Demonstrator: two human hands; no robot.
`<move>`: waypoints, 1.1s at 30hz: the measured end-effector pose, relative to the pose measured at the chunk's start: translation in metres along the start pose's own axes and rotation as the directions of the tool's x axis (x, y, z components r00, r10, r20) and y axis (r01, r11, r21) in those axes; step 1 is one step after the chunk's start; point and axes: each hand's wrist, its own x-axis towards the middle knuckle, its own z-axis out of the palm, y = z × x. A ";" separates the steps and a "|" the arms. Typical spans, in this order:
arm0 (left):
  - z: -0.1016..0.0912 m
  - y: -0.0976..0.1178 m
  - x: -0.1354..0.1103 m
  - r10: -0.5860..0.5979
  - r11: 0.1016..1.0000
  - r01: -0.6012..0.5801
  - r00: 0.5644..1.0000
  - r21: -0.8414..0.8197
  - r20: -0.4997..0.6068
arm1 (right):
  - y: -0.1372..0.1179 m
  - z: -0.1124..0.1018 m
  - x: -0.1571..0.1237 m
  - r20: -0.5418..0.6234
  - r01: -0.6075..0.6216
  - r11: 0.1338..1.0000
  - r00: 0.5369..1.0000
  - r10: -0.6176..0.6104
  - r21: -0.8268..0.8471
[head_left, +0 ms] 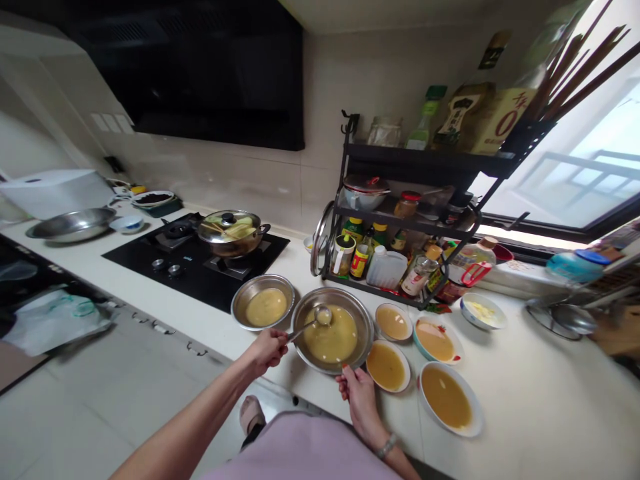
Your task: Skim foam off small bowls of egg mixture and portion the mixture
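My left hand (270, 350) is closed round the handle of a metal ladle (324, 315). The ladle's small round bowl is over a large stainless steel basin (367, 333) with cloudy yellow liquid (330, 343) in it. At the near rim of this basin, my right hand (359, 399) has its thumb and fingers closed on the edge. To its left stands a smaller steel bowl (240, 308) with similar yellow liquid. Close to my right hand is a white bowl (407, 383) of orange-brown liquid.
Several more bowls of brownish liquid, including a large one (477, 417), stand to the right. Behind them are a bowl with pale yellow pieces (483, 312) and a black rack (425, 160) of bottles. On the stove (200, 277) sits a lidded pan (233, 237).
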 end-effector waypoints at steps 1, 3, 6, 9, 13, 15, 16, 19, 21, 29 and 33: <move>-0.002 0.001 -0.002 -0.017 0.998 0.018 1.000 -0.064 0.018 | 0.000 0.000 0.000 0.001 0.000 1.000 1.000 0.000 0.000; -0.008 0.003 -0.007 -0.036 0.988 0.042 0.998 -0.151 0.045 | -0.001 0.000 -0.001 0.004 0.001 1.000 1.000 -0.001 -0.001; -0.016 0.005 -0.017 -0.038 0.973 0.053 0.997 -0.226 0.071 | -0.001 0.000 -0.002 0.010 0.007 1.000 1.000 -0.007 0.002; -0.029 0.007 -0.028 -0.014 0.959 0.034 0.997 -0.280 0.071 | -0.002 0.000 -0.001 0.010 0.011 1.000 1.000 -0.011 0.005; -0.050 0.013 -0.044 0.023 0.945 -0.023 1.000 -0.325 -0.003 | -0.001 0.000 0.000 0.001 -0.003 1.000 1.000 0.003 0.003; -0.061 0.015 -0.049 0.042 0.947 -0.061 0.997 -0.315 -0.069 | 0.000 -0.001 0.000 0.007 -0.002 1.000 1.000 0.002 0.006; -0.065 0.016 -0.051 0.053 0.952 -0.082 0.993 -0.296 -0.106 | 0.000 -0.001 0.001 0.010 -0.001 1.000 1.000 0.001 0.008; -0.076 0.014 -0.052 0.095 0.981 -0.132 0.966 -0.141 -0.242 | 0.001 -0.002 0.002 0.012 -0.011 1.000 1.000 0.011 0.007; -0.080 0.009 -0.049 0.170 0.985 -0.146 0.920 0.093 -0.352 | 0.002 -0.002 0.002 0.008 -0.017 1.000 1.000 0.017 0.008; -0.075 -0.019 -0.035 0.647 0.427 0.017 0.692 0.904 -0.319 | 0.001 -0.001 0.002 0.011 0.010 1.000 1.000 -0.010 -0.002; -0.054 -0.023 -0.035 0.686 0.398 -0.106 0.694 0.911 -0.219 | -0.002 -0.001 0.000 0.013 0.011 1.000 1.000 -0.011 0.001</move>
